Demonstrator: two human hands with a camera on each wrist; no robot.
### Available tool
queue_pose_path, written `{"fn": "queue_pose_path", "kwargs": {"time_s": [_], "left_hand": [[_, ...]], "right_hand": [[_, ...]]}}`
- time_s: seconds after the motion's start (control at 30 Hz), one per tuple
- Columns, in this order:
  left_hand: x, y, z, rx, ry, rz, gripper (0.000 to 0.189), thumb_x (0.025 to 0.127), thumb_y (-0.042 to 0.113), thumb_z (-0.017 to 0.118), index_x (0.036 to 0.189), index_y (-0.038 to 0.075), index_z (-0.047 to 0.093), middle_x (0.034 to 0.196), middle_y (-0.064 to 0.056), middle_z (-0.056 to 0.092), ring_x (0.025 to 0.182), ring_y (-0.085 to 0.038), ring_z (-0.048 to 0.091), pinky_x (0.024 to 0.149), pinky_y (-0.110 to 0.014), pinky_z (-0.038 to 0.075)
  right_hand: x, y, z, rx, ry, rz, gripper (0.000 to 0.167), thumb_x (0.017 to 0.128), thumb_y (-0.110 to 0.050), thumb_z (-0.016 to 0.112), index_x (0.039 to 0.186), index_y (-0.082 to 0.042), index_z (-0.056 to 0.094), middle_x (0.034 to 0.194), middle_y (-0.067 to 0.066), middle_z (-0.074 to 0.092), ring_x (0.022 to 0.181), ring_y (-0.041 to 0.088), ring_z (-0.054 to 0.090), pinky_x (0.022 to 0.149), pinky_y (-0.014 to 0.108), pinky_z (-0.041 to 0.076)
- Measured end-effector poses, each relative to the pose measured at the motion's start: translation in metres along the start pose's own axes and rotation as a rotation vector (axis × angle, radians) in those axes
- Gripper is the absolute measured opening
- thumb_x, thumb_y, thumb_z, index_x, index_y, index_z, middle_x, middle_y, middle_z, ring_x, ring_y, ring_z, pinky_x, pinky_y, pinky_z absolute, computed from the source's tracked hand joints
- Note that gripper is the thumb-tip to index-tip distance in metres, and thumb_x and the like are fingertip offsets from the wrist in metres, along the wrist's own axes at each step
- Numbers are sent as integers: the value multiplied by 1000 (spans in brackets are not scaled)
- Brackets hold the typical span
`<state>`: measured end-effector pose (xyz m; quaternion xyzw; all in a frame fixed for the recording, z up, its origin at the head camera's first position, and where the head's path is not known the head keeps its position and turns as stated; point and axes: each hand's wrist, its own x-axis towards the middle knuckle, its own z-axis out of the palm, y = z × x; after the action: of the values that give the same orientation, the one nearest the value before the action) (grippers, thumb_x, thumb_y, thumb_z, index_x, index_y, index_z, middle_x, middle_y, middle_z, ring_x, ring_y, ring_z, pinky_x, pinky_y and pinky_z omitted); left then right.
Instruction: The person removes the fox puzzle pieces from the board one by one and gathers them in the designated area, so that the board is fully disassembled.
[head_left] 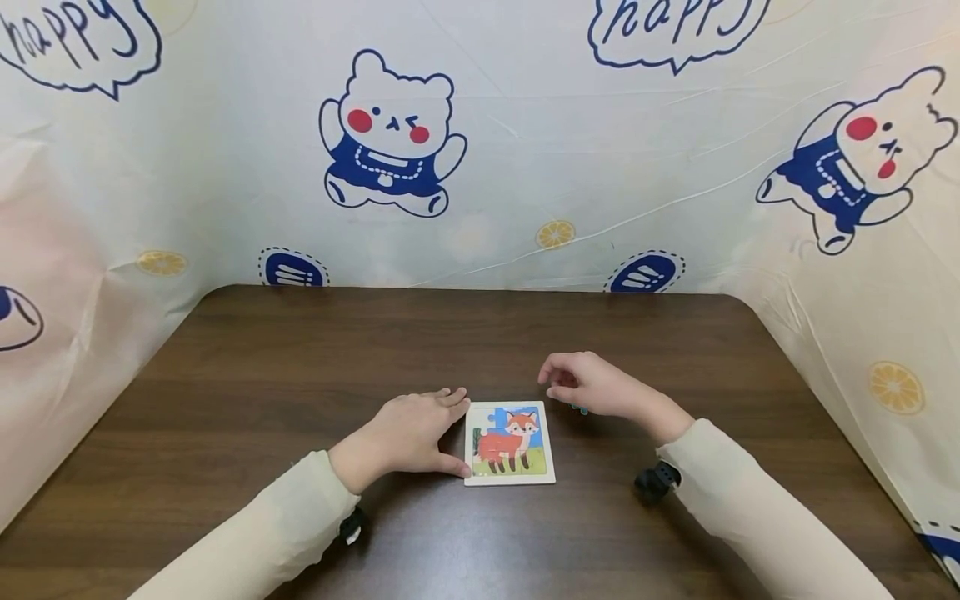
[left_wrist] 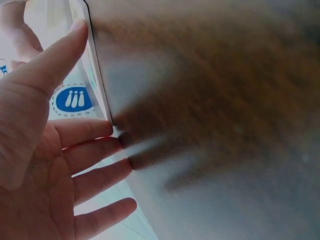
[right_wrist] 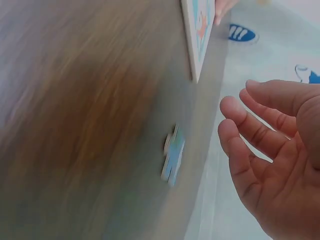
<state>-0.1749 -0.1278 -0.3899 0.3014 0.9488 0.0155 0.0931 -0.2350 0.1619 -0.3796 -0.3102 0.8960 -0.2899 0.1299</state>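
A square jigsaw puzzle (head_left: 514, 450) with a fox picture and a pale frame lies flat on the table. Its upper left part shows bare pale backing, while the fox and the right side are filled. My left hand (head_left: 408, 433) rests along the puzzle's left side, fingers spread, thumb at the lower corner and fingertips by the upper one. Just right of the puzzle, my right hand (head_left: 596, 385) hovers with loosely bent fingers and nothing between them. Below it lies a loose blue-green puzzle piece (right_wrist: 173, 156), mostly covered by that hand in the head view.
The brown wooden table (head_left: 315, 350) extends around the puzzle on all sides. Behind it and at the sides hangs a pale curtain (head_left: 510, 150) with printed bears. A dark band with a small device (head_left: 657, 482) is on the right wrist.
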Motion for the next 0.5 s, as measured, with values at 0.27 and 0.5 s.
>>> {"fn": "queue_pose_path", "kwargs": {"time_s": [0.27,0.5], "left_hand": [[1,1,0,-10,-5,-11,98,75,72,71,146,8,50,155,-10,45,141,-28,47,106,-48,46],[2,0,0,-9,1,-7,97,74,71,71,145,7,51,154,-10,46,140,-28,48,105,-48,48]], "right_hand": [[16,-17,16,25,-96,-45,15,94,-7,65,109,-6,66,83,-1,60,75,11,53,68,22,48],[25,-26,31,-25,-149,-113,13,94,-8,65,107,-8,66,88,-1,57,75,9,51,68,21,46]]}}
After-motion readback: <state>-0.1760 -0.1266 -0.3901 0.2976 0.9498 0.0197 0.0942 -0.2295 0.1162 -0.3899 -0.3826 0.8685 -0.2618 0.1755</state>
